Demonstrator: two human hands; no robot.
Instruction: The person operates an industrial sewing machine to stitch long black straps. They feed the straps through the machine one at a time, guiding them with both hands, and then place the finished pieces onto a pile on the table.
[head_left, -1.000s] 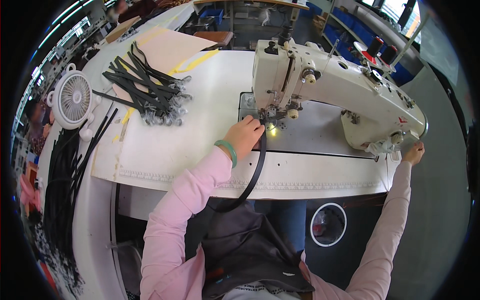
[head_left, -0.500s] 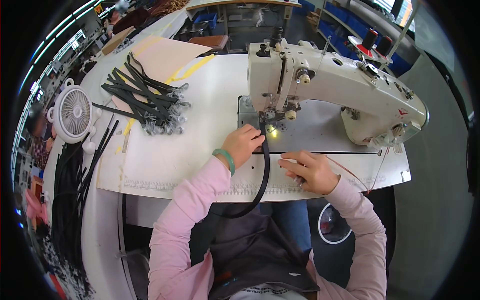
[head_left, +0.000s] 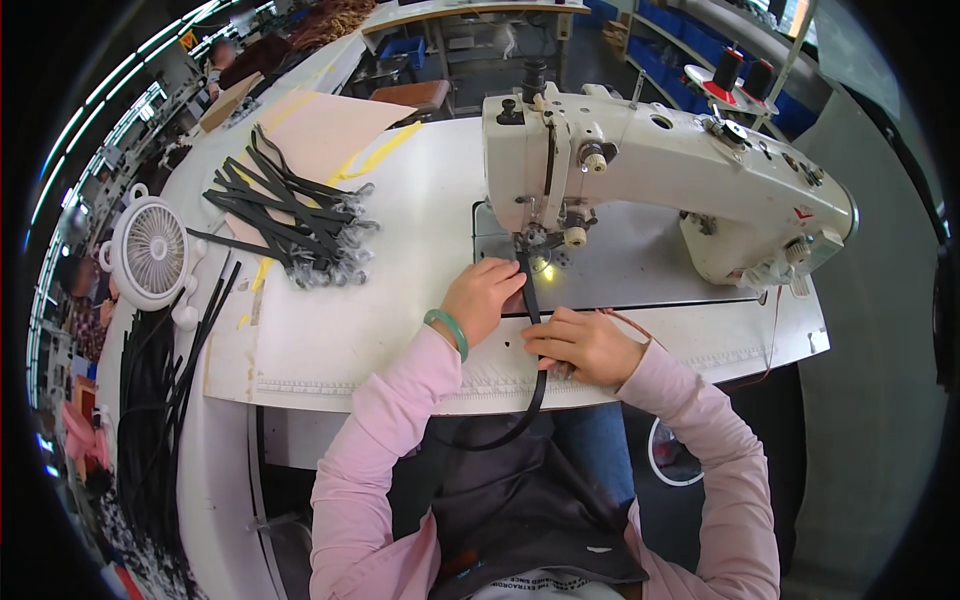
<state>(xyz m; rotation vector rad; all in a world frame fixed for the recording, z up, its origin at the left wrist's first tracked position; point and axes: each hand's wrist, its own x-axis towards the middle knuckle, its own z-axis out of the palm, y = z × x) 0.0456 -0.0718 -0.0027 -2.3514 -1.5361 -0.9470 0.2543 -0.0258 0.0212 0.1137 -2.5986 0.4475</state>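
A black strap (head_left: 540, 388) runs from under the needle area of the white sewing machine (head_left: 640, 140) toward me and curves over the table's front edge. My left hand (head_left: 485, 297) is closed at the strap's left side, fingertips pressing it just in front of the machine's presser area. Lower down, my right hand (head_left: 587, 345) closes its fingers and thumb on the same strap. A small shiny thing shows under the right palm; its kind I cannot make out. A lamp lights the metal plate beside the needle area.
Several black straps with clear wrapped ends (head_left: 300, 210) lie in a pile on the left. A white fan (head_left: 150, 245) stands beyond them, above a hanging bundle of long black strips (head_left: 150, 420). Dark thread spools (head_left: 727, 70) stand behind the machine. A white-rimmed bin (head_left: 655, 460) sits below.
My right hand has moved left and closed on the strap. My left hand stays on the strap by the needle area. The whole view has shifted slightly.
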